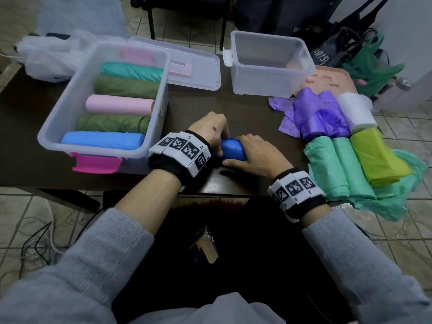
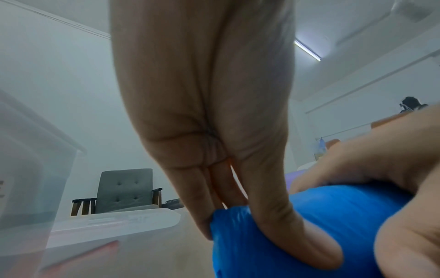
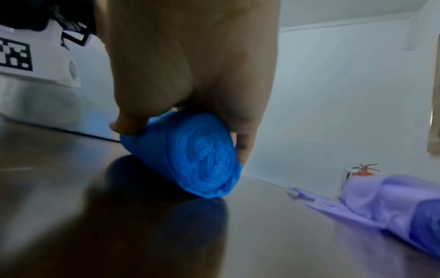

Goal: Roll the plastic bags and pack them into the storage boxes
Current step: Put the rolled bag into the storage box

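Grey sleeves (image 1: 112, 232) lead to both hands, left hand (image 1: 208, 129) and right hand (image 1: 254, 153), curled round a blue bag roll (image 1: 233, 149) on the worktop (image 1: 245, 113); loosened, it could unwind before reaching the storage box (image 1: 70, 146).

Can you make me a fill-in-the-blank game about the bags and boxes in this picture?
1. Both hands hold a rolled bag coloured ____.
2. The box with the pink latch holds ____ rolled bags.
3. The other box holds ____ bags.
4. The loose bags beside that box are coloured ____.

Missing words: blue; five; no; purple
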`<state>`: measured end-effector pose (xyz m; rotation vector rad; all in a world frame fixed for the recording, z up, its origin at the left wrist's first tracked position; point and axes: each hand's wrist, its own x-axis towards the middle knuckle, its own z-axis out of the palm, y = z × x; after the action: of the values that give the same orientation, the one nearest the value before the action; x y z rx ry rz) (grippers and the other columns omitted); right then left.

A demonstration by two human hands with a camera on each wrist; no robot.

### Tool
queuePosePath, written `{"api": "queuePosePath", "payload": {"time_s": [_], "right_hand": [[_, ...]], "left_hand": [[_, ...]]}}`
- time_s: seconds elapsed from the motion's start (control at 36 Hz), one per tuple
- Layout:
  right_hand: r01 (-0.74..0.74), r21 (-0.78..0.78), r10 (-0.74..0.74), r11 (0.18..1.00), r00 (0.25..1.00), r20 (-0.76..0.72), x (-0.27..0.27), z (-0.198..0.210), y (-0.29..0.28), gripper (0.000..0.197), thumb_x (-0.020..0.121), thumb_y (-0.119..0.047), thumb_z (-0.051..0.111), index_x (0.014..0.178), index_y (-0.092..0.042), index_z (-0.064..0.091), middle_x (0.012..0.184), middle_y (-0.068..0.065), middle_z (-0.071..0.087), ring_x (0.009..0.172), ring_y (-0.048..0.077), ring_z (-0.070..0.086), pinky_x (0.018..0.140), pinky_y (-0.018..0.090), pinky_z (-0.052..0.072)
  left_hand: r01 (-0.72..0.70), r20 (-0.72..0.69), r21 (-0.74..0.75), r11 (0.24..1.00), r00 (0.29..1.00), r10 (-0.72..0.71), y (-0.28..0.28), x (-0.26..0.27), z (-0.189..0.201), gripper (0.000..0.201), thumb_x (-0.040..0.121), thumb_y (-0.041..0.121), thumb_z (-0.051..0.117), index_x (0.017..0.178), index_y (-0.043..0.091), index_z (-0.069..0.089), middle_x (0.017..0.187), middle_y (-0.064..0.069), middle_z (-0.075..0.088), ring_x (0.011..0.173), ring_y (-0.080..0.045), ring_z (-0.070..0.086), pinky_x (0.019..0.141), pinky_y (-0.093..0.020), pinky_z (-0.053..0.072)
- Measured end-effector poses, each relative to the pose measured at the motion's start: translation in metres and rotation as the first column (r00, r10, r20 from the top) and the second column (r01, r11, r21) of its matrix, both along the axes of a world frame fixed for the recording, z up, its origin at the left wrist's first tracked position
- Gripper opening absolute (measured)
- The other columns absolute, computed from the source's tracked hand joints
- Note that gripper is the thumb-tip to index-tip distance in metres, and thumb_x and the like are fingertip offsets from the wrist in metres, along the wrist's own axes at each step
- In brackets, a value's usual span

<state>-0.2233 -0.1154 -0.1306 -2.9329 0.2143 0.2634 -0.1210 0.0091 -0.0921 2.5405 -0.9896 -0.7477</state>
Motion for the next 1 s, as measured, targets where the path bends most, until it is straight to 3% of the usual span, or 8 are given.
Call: {"api": "queuePosePath", "payload": {"time_s": [0.11,0.22,0.36,0.53,0.69,0.81,0.89,1.0], "right_hand": [[0.028,0.007,-0.028,1.0,0.998,0.048,-0.006,-0.007,0.005,0.066,0.084,-0.062,0.051,0.127,-0.012,0.046,0.118,0.009,0.052,0.109,0.026,0.048,0.088,0.038,0.039],[0.11,0.181,-0.117,0.977,0.993,0.029,-0.001,-0.004,0.007,0.052,0.084,-0.058,0.056,0.107,-0.012,0.053,0.099,0.004,0.054,0.09,0.022,0.051,0.07,0.031,0.035],[0.233,0.541,-0.296,0.808,0.955,0.031,0.015,0.006,0.012,0.038,0.088,-0.051,0.056,0.075,-0.015,0.05,0.073,-0.003,0.053,0.07,0.017,0.049,0.055,0.026,0.033],[0.111,0.768,-0.307,0.63,0.945,0.115,0.054,0.051,0.038,0.038,0.091,-0.048,0.052,0.074,-0.014,0.05,0.069,0.001,0.052,0.057,0.01,0.047,0.053,0.021,0.035],[-0.084,0.67,-0.176,0.737,0.934,0.312,0.109,0.094,0.076,0.039,0.092,-0.049,0.052,0.069,-0.018,0.046,0.062,-0.005,0.049,0.048,0.002,0.045,0.05,0.019,0.033],[-0.193,0.498,-0.011,0.846,0.926,0.377,0.142,0.11,0.103,0.039,0.089,-0.053,0.054,0.087,-0.014,0.056,0.076,-0.002,0.055,0.064,0.009,0.05,0.053,0.02,0.033],[-0.292,0.351,0.157,0.889,0.917,0.367,0.16,0.115,0.123,0.044,0.088,-0.053,0.055,0.098,-0.011,0.055,0.087,0.001,0.055,0.077,0.016,0.05,0.056,0.023,0.033],[-0.338,0.218,0.275,0.915,0.922,0.274,0.181,0.11,0.14,0.049,0.087,-0.054,0.056,0.105,-0.008,0.056,0.093,0.003,0.054,0.082,0.019,0.049,0.066,0.028,0.031]], "left_hand": [[-0.009,-0.018,-0.023,1.0,1.0,0.009,0.004,-0.004,0.0,0.06,0.062,0.002,0.083,0.117,0.02,0.067,0.114,-0.006,0.066,0.103,-0.024,0.063,0.09,-0.038,0.052],[-0.058,-0.018,-0.068,0.996,0.998,0.057,0.011,-0.007,0.002,0.059,0.066,0.011,0.078,0.121,0.015,0.06,0.122,-0.011,0.06,0.109,-0.028,0.059,0.088,-0.033,0.049],[-0.135,0.023,-0.24,0.961,0.989,0.144,0.028,-0.003,0.038,0.059,0.084,0.023,0.067,0.138,0.013,0.046,0.14,-0.006,0.049,0.127,-0.019,0.048,0.105,-0.028,0.038],[-0.282,0.074,-0.375,0.883,0.94,0.332,0.088,0.025,0.123,0.048,0.09,0.028,0.063,0.135,0.015,0.051,0.133,0.0,0.057,0.119,-0.012,0.054,0.1,-0.022,0.038],[-0.536,0.087,-0.242,0.808,0.818,0.569,0.164,0.091,0.141,0.044,0.09,0.026,0.062,0.13,0.008,0.054,0.119,-0.015,0.062,0.108,-0.029,0.06,0.096,-0.039,0.049],[-0.643,-0.084,-0.117,0.757,0.766,0.637,0.193,0.127,0.121,0.031,0.096,0.015,0.053,0.121,-0.003,0.053,0.107,-0.014,0.055,0.08,-0.025,0.058,0.049,-0.023,0.052],[-0.699,-0.304,-0.059,0.713,0.693,0.654,0.201,0.132,0.103,0.017,0.1,0.015,0.045,0.099,0.0,0.054,0.103,-0.012,0.056,0.085,-0.026,0.057,0.056,-0.03,0.052],[-0.755,-0.504,-0.059,0.653,0.588,0.633,0.208,0.137,0.092,0.025,0.1,0.026,0.043,0.088,0.006,0.052,0.085,-0.005,0.053,0.071,-0.015,0.053,0.048,-0.024,0.055]]}}
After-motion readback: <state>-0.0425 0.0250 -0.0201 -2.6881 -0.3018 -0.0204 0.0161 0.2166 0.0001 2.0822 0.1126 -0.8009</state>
